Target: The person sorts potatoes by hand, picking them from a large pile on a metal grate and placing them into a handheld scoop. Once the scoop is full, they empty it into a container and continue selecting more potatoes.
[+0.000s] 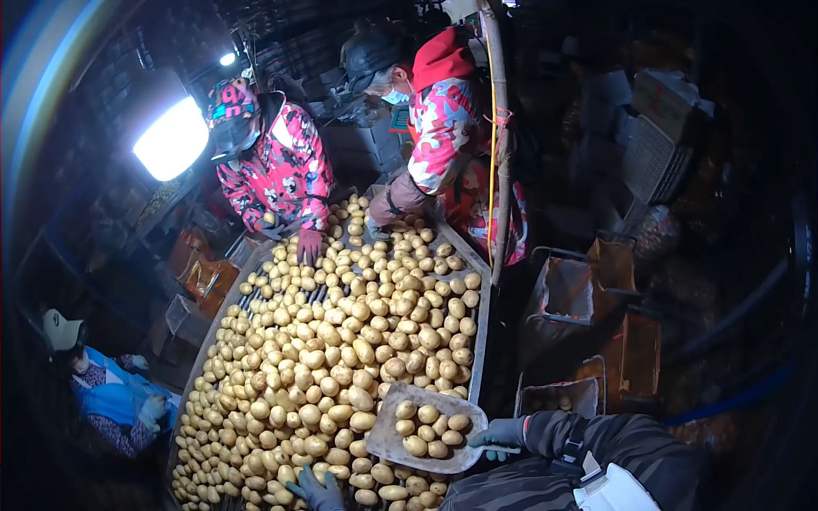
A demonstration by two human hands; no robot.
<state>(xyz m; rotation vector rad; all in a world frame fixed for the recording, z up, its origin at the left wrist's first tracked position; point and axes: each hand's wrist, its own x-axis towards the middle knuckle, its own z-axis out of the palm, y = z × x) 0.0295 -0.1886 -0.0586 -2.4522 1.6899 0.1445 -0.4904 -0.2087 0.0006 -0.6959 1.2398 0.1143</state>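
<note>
right grip (498, 434) closed on tray (400, 443) of potatoes (430, 430) | left grip (315, 492) spread open on table (479, 341) potatoes | far end worked by two co-workers (281, 170)

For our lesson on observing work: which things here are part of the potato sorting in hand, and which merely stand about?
In use:
right hand, gloved, holding the scoop of potatoes
left hand, gloved, on the potatoes
sorting table

Standing about:
bags on frames at the right
crates in the dark behind
lamp
</note>
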